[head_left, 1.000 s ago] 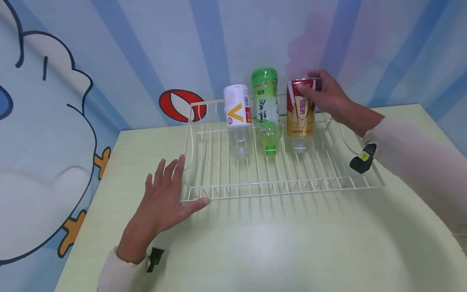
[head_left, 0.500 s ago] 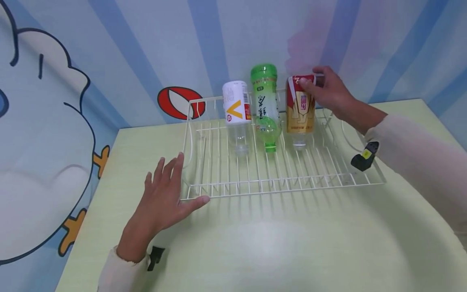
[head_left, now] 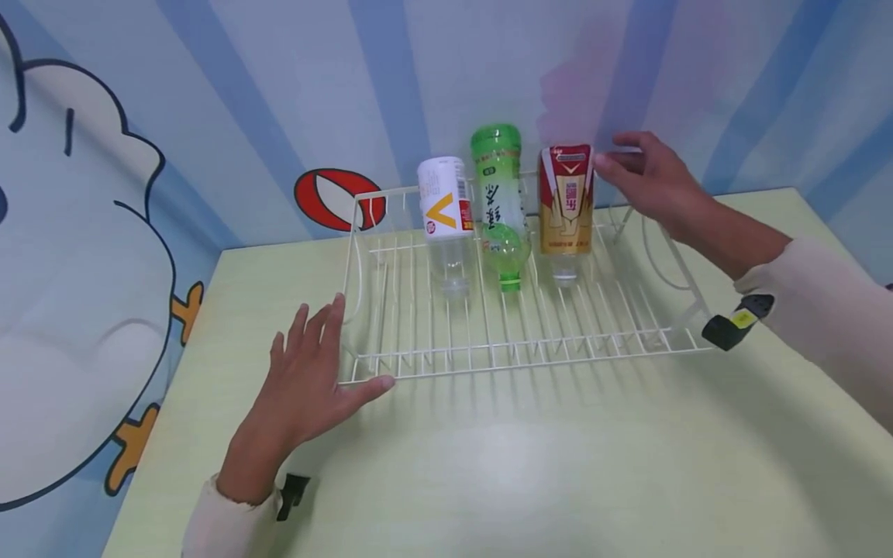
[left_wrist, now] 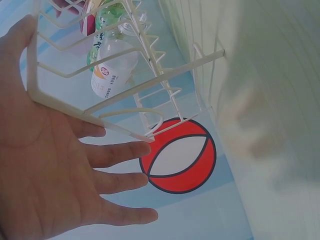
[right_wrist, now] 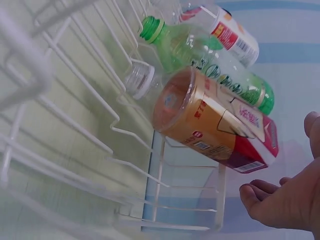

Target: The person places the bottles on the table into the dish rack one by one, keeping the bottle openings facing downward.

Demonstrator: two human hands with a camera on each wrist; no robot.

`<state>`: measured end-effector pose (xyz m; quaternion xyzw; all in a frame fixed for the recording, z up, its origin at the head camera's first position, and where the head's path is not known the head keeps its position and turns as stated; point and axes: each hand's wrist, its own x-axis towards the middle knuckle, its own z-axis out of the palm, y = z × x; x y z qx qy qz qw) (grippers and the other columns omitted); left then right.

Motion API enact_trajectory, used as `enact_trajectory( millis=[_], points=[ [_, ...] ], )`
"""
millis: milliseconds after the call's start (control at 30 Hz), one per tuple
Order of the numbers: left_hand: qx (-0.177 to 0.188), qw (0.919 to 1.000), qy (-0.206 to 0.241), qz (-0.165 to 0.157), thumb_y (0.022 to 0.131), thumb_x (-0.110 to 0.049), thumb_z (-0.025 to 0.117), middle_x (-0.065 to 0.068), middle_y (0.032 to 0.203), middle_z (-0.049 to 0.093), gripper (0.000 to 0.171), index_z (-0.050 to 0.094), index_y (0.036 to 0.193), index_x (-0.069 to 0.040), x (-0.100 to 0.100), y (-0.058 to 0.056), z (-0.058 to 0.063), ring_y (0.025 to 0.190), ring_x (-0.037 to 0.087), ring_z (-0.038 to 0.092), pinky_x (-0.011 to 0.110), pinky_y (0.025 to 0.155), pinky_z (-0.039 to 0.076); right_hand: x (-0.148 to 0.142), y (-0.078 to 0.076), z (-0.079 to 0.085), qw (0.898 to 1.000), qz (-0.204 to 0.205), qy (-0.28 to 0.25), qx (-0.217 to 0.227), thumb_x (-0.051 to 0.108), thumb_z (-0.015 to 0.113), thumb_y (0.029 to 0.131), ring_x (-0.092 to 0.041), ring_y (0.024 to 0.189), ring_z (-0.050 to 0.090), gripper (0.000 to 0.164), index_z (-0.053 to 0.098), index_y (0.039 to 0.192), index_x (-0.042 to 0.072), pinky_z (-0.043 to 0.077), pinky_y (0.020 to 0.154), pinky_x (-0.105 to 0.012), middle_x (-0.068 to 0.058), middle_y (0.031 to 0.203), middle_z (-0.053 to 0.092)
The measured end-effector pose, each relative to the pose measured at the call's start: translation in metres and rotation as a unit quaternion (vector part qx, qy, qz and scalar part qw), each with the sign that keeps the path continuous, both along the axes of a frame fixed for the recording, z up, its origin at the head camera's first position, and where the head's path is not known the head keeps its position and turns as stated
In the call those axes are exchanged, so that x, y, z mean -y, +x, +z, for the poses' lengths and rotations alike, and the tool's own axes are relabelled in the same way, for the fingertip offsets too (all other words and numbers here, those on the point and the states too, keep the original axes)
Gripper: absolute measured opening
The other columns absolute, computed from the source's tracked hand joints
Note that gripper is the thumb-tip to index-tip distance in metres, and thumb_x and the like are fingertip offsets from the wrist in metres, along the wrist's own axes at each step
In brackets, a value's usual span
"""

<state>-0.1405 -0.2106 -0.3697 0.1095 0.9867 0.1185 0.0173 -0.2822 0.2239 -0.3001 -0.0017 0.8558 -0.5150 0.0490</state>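
Three bottles stand neck-down in a white wire dish rack (head_left: 530,366). At the left is a clear bottle with a white label (head_left: 443,200), in the middle a green tea bottle (head_left: 504,209), and at the right a bottle with a red and gold label (head_left: 567,201). My right hand (head_left: 656,180) is just right of the red and gold bottle, fingers loosely bent and apart from it, as the right wrist view shows too. With fingers spread, my left hand (head_left: 307,387) rests at the rack's front left corner, thumb along the front wire; in the left wrist view the palm (left_wrist: 45,165) touches the corner.
The rack stands on a pale green table (head_left: 488,465) against a blue striped wall (head_left: 279,93). A red and white ball (head_left: 335,200) and a large white cartoon figure (head_left: 77,294) are printed on the wall. A wire handle loop (head_left: 659,263) rises at the rack's right side.
My right hand has let go of the red and gold bottle, which it turned a little, and has moved off to the right. The left hand has stayed at the rack corner.
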Motion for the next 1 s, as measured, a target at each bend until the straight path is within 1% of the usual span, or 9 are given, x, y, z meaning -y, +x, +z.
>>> enact_trajectory(
  millis=[133,200,300,400,567,700,800,867,1000],
  points=[
    [-0.002,1.0,0.002,-0.003,0.079,-0.081,0.054,0.022,0.156,0.029,0.118,0.008,0.16,-0.01,0.001,-0.001,-0.001,0.147,0.047,0.01,0.076,0.107,0.013,-0.004,0.014,0.004,1.0,0.012,0.013,-0.003,0.054,0.049,0.099,-0.033,0.149,0.022,0.082,0.011,0.16,0.013,0.023,0.115,-0.058,-0.016,0.163,0.02],
    [-0.004,1.0,0.004,-0.003,0.079,-0.081,0.054,0.022,0.156,0.03,0.118,0.009,0.16,-0.01,0.001,-0.001,-0.002,0.147,0.047,0.01,0.076,0.107,0.013,-0.008,0.021,0.005,1.0,0.013,0.02,0.004,0.055,0.048,0.099,-0.034,0.149,0.02,0.084,0.011,0.16,0.012,0.023,0.114,-0.06,-0.016,0.164,0.019],
    [-0.001,1.0,0.005,-0.002,0.078,-0.081,0.055,0.022,0.156,0.03,0.118,0.009,0.16,-0.01,0.001,-0.002,-0.004,0.147,0.047,0.01,0.076,0.107,0.013,-0.017,0.032,0.004,0.999,0.015,0.032,0.017,0.058,0.047,0.098,-0.039,0.148,0.02,0.086,0.009,0.16,0.012,0.024,0.113,-0.063,-0.018,0.164,0.015],
    [0.004,1.0,0.007,-0.001,0.078,-0.081,0.056,0.022,0.156,0.029,0.118,0.009,0.16,-0.01,0.0,-0.001,-0.006,0.147,0.046,0.009,0.076,0.107,0.012,-0.027,0.046,0.0,0.998,0.021,0.051,0.019,0.059,0.045,0.099,-0.043,0.146,0.022,0.085,0.011,0.16,0.01,0.025,0.111,-0.065,-0.021,0.163,0.018],
    [0.004,1.0,0.007,-0.005,0.078,-0.081,0.056,0.022,0.157,0.029,0.118,0.009,0.16,-0.01,0.0,-0.002,-0.009,0.147,0.046,0.009,0.075,0.108,0.011,-0.042,0.075,-0.014,0.993,0.044,0.108,-0.015,0.051,0.043,0.103,-0.048,0.144,0.023,0.077,0.015,0.159,0.006,0.028,0.106,-0.069,-0.025,0.16,0.021],
    [-0.002,1.0,0.003,-0.004,0.078,-0.081,0.056,0.022,0.156,0.029,0.118,0.01,0.16,-0.01,0.002,-0.003,-0.01,0.147,0.046,0.01,0.076,0.108,0.012,-0.051,0.093,-0.029,0.988,0.053,0.143,-0.026,0.046,0.043,0.105,-0.053,0.141,0.026,0.073,0.014,0.159,0.007,0.028,0.103,-0.072,-0.028,0.16,0.019],
    [-0.005,1.0,0.001,-0.001,0.078,-0.081,0.057,0.022,0.156,0.03,0.117,0.012,0.16,-0.009,0.003,-0.003,-0.012,0.147,0.047,0.011,0.076,0.107,0.013,-0.054,0.102,-0.039,0.985,0.056,0.161,-0.037,0.043,0.045,0.105,-0.055,0.138,0.027,0.072,0.014,0.159,0.008,0.029,0.1,-0.073,-0.03,0.158,0.021],
    [-0.008,0.9999,-0.006,0.0,0.078,-0.081,0.056,0.022,0.156,0.03,0.117,0.014,0.159,-0.008,0.003,-0.002,-0.014,0.147,0.047,0.011,0.076,0.107,0.013,-0.054,0.108,-0.046,0.981,0.058,0.181,-0.051,0.043,0.047,0.104,-0.055,0.138,0.027,0.074,0.014,0.159,0.007,0.03,0.099,-0.073,-0.029,0.159,0.02],
    [-0.022,0.9996,-0.019,-0.007,0.08,-0.079,0.056,0.022,0.155,0.03,0.114,0.02,0.158,-0.005,0.004,0.001,-0.019,0.147,0.046,0.012,0.076,0.107,0.014,-0.05,0.114,-0.058,0.971,0.061,0.215,-0.087,0.041,0.053,0.102,-0.051,0.143,0.022,0.078,0.014,0.159,0.004,0.027,0.103,-0.072,-0.026,0.161,0.017]
  ],
)
